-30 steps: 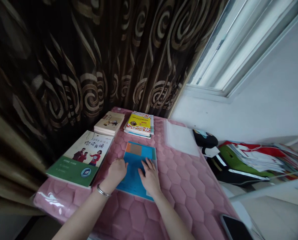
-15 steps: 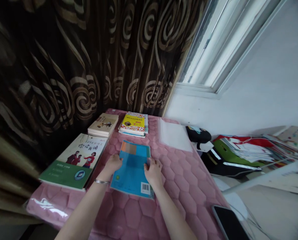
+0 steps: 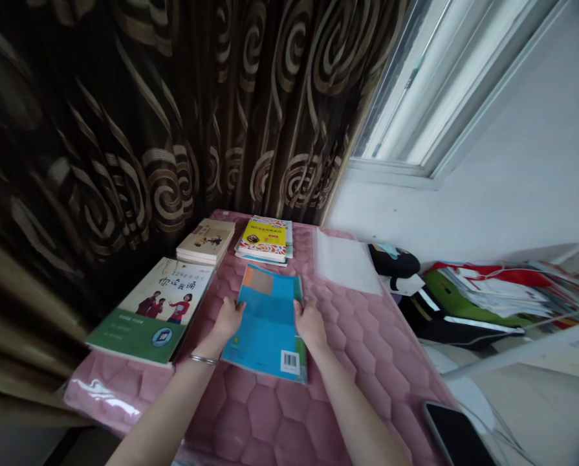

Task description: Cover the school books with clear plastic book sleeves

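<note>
A blue book [image 3: 268, 320] with a barcode at its near corner is held a little above the pink quilted table top [image 3: 357, 336]. My left hand [image 3: 227, 318] grips its left edge, a bracelet on the wrist. My right hand [image 3: 311, 322] grips its right edge, fingers curled under the cover. Both hands sit about halfway along the book's sides.
A green and white book [image 3: 156, 310] lies at the left. A beige book stack [image 3: 206, 241] and a yellow book stack [image 3: 266, 241] lie at the back by the dark curtain [image 3: 148, 116]. A clear plastic folder [image 3: 345, 262] lies to the right, a phone [image 3: 457, 437] at the near right corner.
My hands went from pressing flat on the blue book to gripping its two side edges. The book has lifted slightly and its barcode end now shows.
</note>
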`<act>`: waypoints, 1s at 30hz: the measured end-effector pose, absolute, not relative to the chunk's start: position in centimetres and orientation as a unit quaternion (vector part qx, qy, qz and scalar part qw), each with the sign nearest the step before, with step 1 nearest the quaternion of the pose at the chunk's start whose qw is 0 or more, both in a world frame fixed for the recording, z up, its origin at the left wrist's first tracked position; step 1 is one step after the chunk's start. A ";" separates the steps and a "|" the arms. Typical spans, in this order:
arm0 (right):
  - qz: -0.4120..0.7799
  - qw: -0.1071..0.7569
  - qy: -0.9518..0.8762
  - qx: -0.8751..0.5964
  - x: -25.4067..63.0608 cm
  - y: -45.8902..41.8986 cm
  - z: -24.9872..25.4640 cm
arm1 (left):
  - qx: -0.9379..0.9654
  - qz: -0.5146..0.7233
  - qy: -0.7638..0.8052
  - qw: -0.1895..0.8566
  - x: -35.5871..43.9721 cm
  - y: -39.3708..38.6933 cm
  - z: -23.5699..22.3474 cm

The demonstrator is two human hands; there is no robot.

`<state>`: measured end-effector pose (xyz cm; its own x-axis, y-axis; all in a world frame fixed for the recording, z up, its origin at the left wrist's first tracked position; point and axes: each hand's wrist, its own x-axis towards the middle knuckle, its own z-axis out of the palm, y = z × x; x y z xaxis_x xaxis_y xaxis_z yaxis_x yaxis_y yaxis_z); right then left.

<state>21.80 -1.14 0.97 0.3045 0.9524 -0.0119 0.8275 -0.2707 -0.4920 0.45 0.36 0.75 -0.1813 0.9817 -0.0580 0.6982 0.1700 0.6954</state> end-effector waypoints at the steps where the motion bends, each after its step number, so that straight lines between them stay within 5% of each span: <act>1: 0.155 0.200 -0.567 -0.784 22.1 -1.2 1.0 | 0.590 0.257 0.722 0.253 0.6 0.4 0.7; 10: 0.143 0.168 -0.573 -0.789 23.1 -0.9 1.2 | 0.649 0.148 0.730 0.156 2.2 -0.8 0.4; 14: 0.047 0.136 -0.605 -0.783 22.8 -1.5 1.5 | 0.676 0.126 0.716 0.119 2.5 -1.7 0.3; 17: -0.006 0.150 -0.705 -0.694 21.8 -2.0 1.5 | 0.695 0.107 0.706 0.085 2.6 -1.9 0.3; 23: 0.068 0.134 -0.850 -0.505 18.2 -1.3 -0.3 | 0.695 0.105 0.708 0.069 2.7 -1.9 0.1; 30: 0.098 0.066 -0.760 -0.639 23.1 4.0 -1.3 | 0.707 0.075 0.702 0.044 2.7 -2.0 0.0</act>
